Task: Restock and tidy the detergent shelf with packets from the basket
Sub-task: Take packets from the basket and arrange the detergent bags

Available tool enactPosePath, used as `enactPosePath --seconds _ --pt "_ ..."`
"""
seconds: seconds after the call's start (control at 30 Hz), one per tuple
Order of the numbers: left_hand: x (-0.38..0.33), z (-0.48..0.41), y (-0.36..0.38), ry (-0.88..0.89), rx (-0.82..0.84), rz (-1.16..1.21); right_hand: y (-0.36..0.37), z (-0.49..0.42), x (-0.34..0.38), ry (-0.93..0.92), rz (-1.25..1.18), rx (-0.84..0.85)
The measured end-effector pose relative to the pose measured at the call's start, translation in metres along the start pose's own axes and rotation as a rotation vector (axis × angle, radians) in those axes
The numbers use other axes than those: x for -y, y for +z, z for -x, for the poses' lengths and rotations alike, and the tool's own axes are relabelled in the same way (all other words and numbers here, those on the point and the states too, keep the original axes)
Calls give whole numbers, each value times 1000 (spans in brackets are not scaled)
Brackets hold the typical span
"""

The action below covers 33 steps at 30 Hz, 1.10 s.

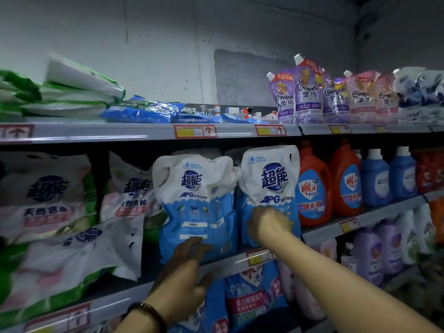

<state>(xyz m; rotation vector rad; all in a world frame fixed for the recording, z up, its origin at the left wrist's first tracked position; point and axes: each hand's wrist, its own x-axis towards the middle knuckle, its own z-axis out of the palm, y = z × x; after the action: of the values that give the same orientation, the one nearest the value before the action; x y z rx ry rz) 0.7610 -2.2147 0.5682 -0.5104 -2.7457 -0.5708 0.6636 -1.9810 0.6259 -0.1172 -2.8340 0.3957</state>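
The left white-and-blue plastic detergent pouch point(194, 207) and the right white-and-blue plastic detergent pouch point(269, 181) are stood upright side by side on the grey metal middle shelf point(120, 298), their crumpled white tops touching.

The left pouch is touched low on its blue front by the left hand point(185, 270). Its fingers are laid fairly straight against the pouch and its thumb is spread over the shelf's front rail, so nothing is gripped. A dark bracelet point(147, 311) is worn on that wrist.

The right hand point(269, 224) is laid on the lower blue front of the right pouch with its back turned to the camera. Whether the pouch is pinched or merely pressed cannot be told.

To the left of the pouches, white, pink and green detergent bags point(48, 200) are leaned and piled unevenly on the same shelf. To the right, two orange plastic jugs point(312, 186) are stood just beside the right pouch, followed by blue bottles with white caps point(374, 179).

On the upper shelf point(96, 133), purple and pink spouted pouches point(307, 92) are stood at the right, flat blue packets point(141, 110) are laid in the middle, and green-and-white bags point(72, 92) are stacked at the left. Red-and-yellow price tags point(194, 131) are fixed to the shelf rails. Below the middle shelf, pale purple bottles point(389, 248) are lined up.
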Motion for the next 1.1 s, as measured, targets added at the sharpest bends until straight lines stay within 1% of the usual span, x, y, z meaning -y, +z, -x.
enactPosePath --seconds 0.03,0.07,0.1,0.17,0.23,0.3,0.37,0.43,0.57,0.6,0.77,0.8,0.9,0.97,1.03,1.1 --pt "-1 3 -2 -6 0 19 3 2 6 -59 -150 -11" --pt "-3 7 -3 -4 -11 40 9 1 12 -89 -353 -20" --pt "-5 11 -3 9 -29 59 9 3 19 -100 -517 -27" --pt "-9 19 -3 48 -75 85 8 2 31 -61 -720 -21" --pt "-11 26 -4 66 -100 131 6 -3 40 26 -815 -15" --pt "-13 30 -6 46 -102 173 4 -6 44 97 -830 -20" --pt "-12 32 -9 14 -96 217 5 -10 47 96 -859 7" --pt "-10 35 -12 -1 -107 255 8 -12 50 86 -944 49" --pt "-13 36 -14 -37 -121 300 21 -17 53 133 -1138 41" --pt "-15 37 -15 -49 -120 311 24 -20 53 129 -1159 28" --pt "-20 38 -12 -87 -139 413 13 -11 54 103 -1097 -86" --pt "-20 39 -11 -100 -142 444 9 -6 55 66 -1113 -105" --pt "-25 37 -8 -113 -173 528 -6 12 66 -152 -1089 -180" --pt "-29 38 -8 -126 -257 624 -25 29 83 -321 -1071 -252" --pt "-31 38 -10 -141 -357 805 -41 42 99 -423 -976 -346" --pt "-31 36 -11 -136 -389 962 -52 56 110 -474 -853 -459"
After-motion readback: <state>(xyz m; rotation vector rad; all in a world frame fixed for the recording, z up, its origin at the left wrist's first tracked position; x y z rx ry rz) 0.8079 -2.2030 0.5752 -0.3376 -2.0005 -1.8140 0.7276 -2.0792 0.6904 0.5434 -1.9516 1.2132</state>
